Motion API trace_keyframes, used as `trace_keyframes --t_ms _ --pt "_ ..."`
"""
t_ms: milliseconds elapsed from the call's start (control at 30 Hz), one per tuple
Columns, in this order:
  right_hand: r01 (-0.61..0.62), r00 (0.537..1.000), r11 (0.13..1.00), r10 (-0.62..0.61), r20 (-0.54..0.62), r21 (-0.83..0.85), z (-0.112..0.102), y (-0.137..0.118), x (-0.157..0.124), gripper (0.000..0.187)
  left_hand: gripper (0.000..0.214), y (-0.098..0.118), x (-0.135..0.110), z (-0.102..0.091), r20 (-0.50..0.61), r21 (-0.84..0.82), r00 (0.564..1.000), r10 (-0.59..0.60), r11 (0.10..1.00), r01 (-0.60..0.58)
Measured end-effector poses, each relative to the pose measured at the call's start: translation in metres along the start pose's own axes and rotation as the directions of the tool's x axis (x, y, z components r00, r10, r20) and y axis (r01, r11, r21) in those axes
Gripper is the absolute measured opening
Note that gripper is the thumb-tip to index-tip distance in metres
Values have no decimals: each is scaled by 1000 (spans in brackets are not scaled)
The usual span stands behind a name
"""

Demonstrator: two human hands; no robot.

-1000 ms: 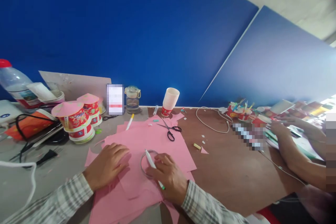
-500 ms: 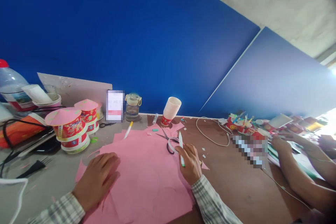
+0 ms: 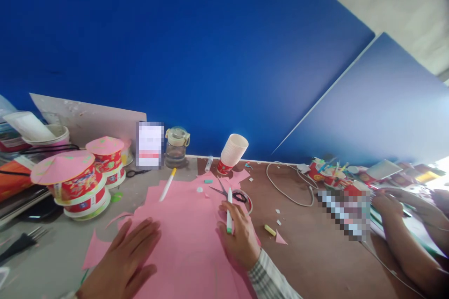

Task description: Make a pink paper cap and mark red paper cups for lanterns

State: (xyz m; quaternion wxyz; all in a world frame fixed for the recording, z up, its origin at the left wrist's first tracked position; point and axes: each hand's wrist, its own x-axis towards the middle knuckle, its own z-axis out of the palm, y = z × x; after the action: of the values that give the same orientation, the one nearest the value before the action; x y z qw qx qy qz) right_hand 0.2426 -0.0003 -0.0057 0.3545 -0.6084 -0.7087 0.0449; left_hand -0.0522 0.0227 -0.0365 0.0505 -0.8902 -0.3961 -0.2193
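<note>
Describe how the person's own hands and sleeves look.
The left hand and right hand are both ungloved, with no rings visible. The right sleeve is long, reaching the wrist, in a pale cloth with grey plaid. Of the left sleeve, just a sliver shows, too little to tell its pattern.

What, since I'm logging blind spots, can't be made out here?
Head view:
Screen: content pixelated.
Bottle: cut off by left edge.
Paper under the left hand: hidden by it.
Any lettering on the pen in the right hand: too small.
Right sleeve: cut by bottom edge.
</note>
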Motion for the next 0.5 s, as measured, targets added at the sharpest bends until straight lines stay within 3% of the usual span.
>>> trace_keyframes --t_ms 167,333,433,500 --pt "-39 999 999 40 -29 27 25 5 9 56 68 0 -3 -6 13 15 993 117 993 -117" --pt "-15 1000 998 16 -17 57 29 11 11 53 66 2 3 -15 -19 27 969 245 969 -245" --pt "33 999 999 -33 -8 12 25 7 10 42 69 2 3 -13 -42 24 976 214 977 -213" --pt "28 999 999 -27 -36 17 22 3 10 36 71 1 -2 -8 -65 -13 989 133 991 -134"
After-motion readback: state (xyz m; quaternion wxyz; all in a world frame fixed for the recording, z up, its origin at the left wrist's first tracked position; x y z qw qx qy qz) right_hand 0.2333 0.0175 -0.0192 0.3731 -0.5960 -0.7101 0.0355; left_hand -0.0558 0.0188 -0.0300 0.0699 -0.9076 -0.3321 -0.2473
